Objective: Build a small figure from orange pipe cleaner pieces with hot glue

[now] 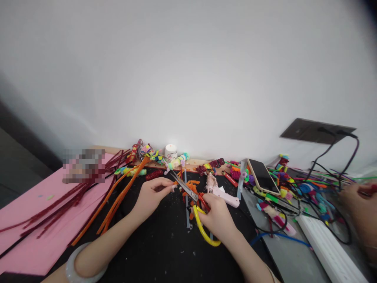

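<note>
My right hand [219, 218] is closed around the scissors [191, 192], which have yellow handles. Their blades are directed up and left, with the tips close to the fingers of my left hand [154, 196]. That hand pinches something small, pale and partly orange; its kind is too small to make out. Under and beside the blades lie short orange pipe cleaner pieces [193, 184]. A pink glue gun [225, 195] rests just beyond my right hand. A translucent glue stick [187, 214] lies on the black mat [153, 247] between my hands.
Long orange pipe cleaners [118, 204] and dark red pipe cleaners [67, 200] spread left, partly over a pink board [32, 224]. At right are a phone [262, 177], a white power strip [330, 247], cables and another person's hand [357, 208]. A paper cup [171, 152] stands by the wall.
</note>
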`<state>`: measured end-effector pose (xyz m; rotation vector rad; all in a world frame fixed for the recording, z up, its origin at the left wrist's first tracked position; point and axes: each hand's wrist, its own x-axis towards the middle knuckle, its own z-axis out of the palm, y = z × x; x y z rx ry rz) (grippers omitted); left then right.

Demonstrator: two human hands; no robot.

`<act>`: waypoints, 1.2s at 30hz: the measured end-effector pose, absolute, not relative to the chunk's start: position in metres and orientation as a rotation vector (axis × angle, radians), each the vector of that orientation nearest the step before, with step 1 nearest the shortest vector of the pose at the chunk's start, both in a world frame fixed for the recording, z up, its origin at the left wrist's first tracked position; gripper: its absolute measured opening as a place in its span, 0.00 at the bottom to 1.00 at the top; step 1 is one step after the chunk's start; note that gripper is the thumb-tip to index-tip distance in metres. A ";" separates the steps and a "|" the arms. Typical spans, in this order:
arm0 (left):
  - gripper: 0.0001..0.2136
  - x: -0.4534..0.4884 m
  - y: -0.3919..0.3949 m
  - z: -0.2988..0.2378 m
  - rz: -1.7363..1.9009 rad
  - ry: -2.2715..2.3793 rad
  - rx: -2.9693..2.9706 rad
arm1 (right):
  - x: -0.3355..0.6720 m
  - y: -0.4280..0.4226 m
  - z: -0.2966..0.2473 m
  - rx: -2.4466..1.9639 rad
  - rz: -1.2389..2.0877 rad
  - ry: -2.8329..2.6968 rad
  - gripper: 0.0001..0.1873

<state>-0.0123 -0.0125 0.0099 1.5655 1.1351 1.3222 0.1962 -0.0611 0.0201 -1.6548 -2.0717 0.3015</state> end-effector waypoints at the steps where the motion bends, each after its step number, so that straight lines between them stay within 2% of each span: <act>1: 0.04 -0.012 -0.013 0.010 1.322 1.135 1.567 | 0.196 -0.061 0.020 -1.646 0.313 -2.060 0.19; 8: 0.06 -0.020 -0.007 0.012 1.401 1.247 1.548 | 0.201 -0.058 0.019 -1.602 0.247 -1.867 0.19; 13: 0.08 -0.032 0.004 0.010 1.596 1.376 1.465 | 0.199 -0.060 0.018 -1.702 0.244 -1.980 0.12; 18: 0.08 -0.043 0.009 0.012 1.690 1.469 1.636 | 0.190 -0.069 0.014 -1.735 0.255 -2.140 0.06; 25: 0.09 -0.037 0.000 0.018 1.590 1.283 2.071 | 0.169 -0.079 0.007 -1.510 0.542 -2.131 0.13; 30: 0.10 -0.031 -0.006 0.011 1.425 1.065 2.255 | 0.150 -0.087 -0.002 -1.384 0.563 -2.139 0.17; 36: 0.10 -0.027 -0.007 0.004 1.303 0.983 2.304 | 0.135 -0.091 0.001 -1.173 0.492 -2.270 0.13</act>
